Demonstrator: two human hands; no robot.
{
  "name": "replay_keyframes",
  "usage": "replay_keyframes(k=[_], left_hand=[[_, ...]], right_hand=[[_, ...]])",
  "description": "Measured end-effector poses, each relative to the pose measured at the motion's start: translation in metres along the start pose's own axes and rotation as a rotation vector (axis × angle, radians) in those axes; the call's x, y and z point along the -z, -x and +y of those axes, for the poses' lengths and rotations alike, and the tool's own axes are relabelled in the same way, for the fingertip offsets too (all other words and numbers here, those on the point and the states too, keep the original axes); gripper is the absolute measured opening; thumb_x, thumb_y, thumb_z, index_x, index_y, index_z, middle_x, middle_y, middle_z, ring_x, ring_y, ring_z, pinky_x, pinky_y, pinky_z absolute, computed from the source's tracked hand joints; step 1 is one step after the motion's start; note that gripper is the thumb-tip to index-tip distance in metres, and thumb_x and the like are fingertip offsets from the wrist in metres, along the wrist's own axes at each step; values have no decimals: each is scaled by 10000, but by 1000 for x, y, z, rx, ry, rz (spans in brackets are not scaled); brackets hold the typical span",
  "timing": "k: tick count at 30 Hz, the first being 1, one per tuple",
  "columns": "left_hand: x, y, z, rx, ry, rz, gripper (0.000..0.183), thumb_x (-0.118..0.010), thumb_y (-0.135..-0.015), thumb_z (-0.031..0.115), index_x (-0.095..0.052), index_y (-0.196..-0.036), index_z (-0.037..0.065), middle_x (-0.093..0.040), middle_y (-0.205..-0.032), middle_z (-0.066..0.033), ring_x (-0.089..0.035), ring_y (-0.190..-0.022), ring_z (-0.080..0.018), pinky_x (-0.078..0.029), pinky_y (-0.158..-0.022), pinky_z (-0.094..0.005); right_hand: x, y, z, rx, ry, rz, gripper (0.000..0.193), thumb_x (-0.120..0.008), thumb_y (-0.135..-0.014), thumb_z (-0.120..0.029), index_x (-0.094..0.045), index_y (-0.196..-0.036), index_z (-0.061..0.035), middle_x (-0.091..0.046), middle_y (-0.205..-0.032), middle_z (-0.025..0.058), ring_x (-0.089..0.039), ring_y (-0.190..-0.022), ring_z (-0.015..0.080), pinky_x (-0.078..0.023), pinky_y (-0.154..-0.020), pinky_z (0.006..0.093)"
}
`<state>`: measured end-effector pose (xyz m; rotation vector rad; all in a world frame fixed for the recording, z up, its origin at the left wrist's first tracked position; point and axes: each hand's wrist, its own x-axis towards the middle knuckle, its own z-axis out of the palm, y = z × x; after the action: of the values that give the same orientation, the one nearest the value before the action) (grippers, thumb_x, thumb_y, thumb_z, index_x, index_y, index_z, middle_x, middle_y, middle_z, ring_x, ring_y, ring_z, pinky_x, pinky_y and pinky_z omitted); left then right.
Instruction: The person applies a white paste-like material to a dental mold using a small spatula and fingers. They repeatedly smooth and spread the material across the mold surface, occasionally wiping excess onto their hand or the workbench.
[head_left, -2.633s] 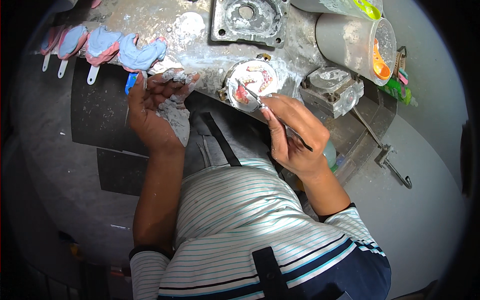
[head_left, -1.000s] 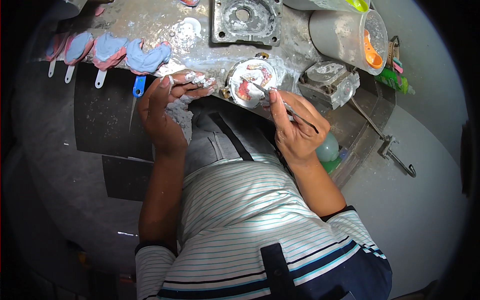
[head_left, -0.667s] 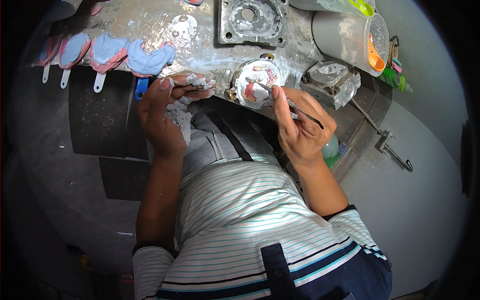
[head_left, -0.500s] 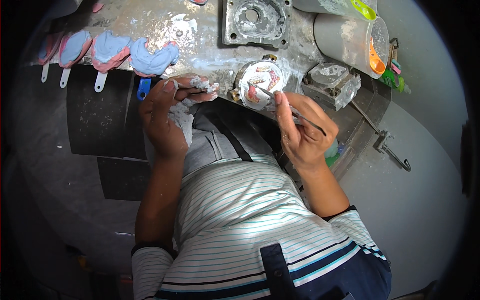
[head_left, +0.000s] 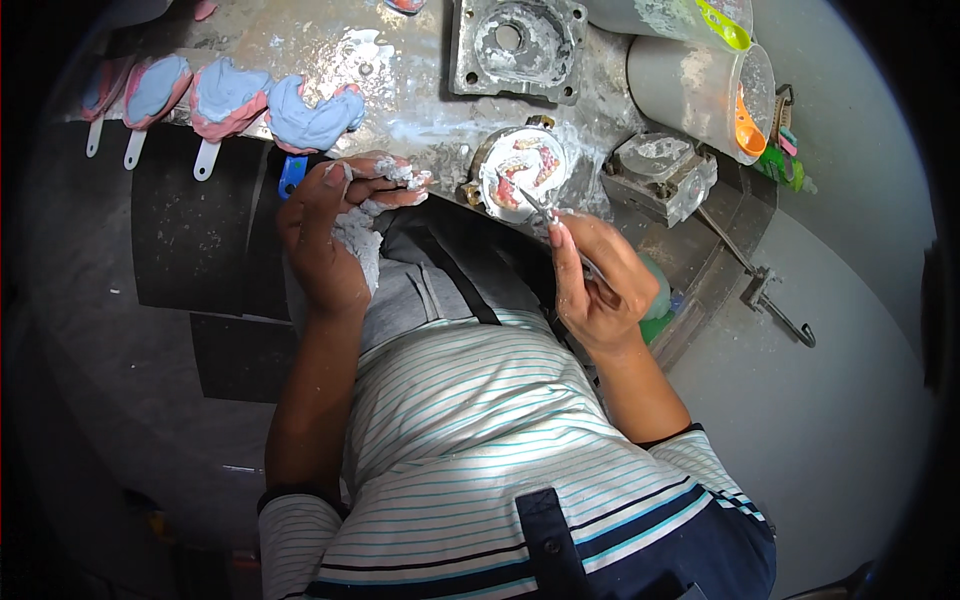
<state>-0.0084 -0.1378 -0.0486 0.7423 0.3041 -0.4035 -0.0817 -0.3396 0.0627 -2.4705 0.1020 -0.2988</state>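
My right hand pinches a thin metal spatula between thumb and fingers. Its tip is over the near part of a round metal flask filled with white plaster. A curved pink denture form with pale teeth lies in that plaster. To the left of the flask, my left hand is cupped, fingers curled round a lump of wet white plaster. More of the paste coats its fingertips. The spatula's handle is mostly hidden by my right hand.
Several impression trays with pink and blue material line the bench edge at left. A square metal flask part sits behind the round flask. At right are another metal flask part, a grey jug with an orange spoon, and a metal rod.
The spatula's tip has moved right and nearer to me across the plaster, and its handle end has gone out of sight behind my right hand. My left hand stays nearly still.
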Motion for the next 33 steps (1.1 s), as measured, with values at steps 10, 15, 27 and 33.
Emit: replay_keyframes(k=[10,15,27,33], left_hand=[[-4,7,-1,-26,-135,31,450,-453,-1013,287,-598,-1057,-136,-682,-962,-274,-715,-846,-365,-606,-790,-458],[-5,11,-1,-48,-151,66,452,-455,-1006,285,-581,-1061,-146,-677,-951,-285,-713,-844,-382,-606,-787,-462],[3,25,-2,-88,-108,108,448,-432,-1001,300,-561,-1047,-127,-654,-983,-294,-699,-883,-430,-593,-809,-493],[-4,26,5,-68,-66,136,442,-398,-1010,285,-570,-1047,-121,-659,-981,-283,-697,-903,-419,-584,-826,-492]], right_hand=[[9,-20,1,-94,-20,-105,224,-480,-1042,-103,-649,-1039,44,-706,-993,126,-625,-762,143,-506,-683,280],[-14,-24,7,-136,81,-410,547,-557,-999,-127,-360,-1492,2,-595,-688,216,-604,-607,394,-481,-604,456],[-21,-22,7,-3,225,-453,633,-588,-965,-101,-286,-1484,98,-579,-657,210,-592,-568,385,-474,-570,457],[-3,-28,-3,-108,147,-314,490,-582,-986,-108,-437,-1420,68,-634,-738,228,-638,-610,376,-505,-599,415]])
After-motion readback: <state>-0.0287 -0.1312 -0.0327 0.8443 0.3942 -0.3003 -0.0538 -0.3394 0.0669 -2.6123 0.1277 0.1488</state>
